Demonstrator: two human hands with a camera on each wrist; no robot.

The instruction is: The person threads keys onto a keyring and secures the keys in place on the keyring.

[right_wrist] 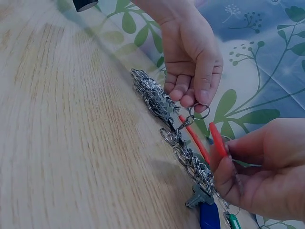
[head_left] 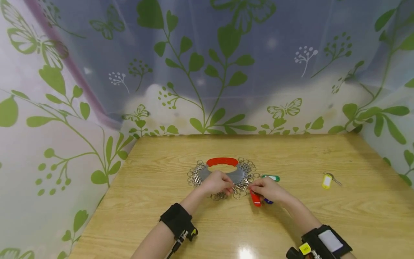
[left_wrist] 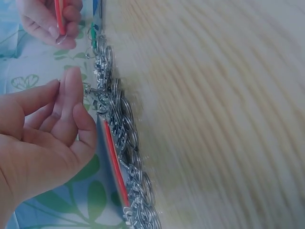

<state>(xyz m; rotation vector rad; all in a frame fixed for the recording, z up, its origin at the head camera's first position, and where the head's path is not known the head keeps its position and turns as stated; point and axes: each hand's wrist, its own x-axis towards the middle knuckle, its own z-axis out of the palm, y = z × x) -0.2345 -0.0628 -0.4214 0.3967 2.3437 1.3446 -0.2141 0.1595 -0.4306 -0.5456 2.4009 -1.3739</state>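
A grey metal key holder (head_left: 237, 175) with a red handle (head_left: 222, 160) lies on the table, its edge crowded with snap clips and split rings (left_wrist: 125, 121). Over its near side, my left hand (head_left: 218, 182) pinches one split ring (right_wrist: 200, 111) between thumb and finger, raising it with its clip (right_wrist: 186, 123). Just to the right, my right hand (head_left: 270, 189) holds a red key tag (head_left: 255, 199) with a key (right_wrist: 234, 172) along the fingers. Below that hand lies a blue key tag (right_wrist: 209, 216) beside a key (right_wrist: 199, 196). A green key tag (head_left: 272, 177) lies behind it.
Farther right on the wooden table (head_left: 365, 216) lies a yellow key tag (head_left: 327, 181) with a key (head_left: 336, 180). A leaf-patterned curtain (head_left: 200, 72) stands along the back and sides. Black wrist straps with cameras (head_left: 177, 220) sit on both forearms.
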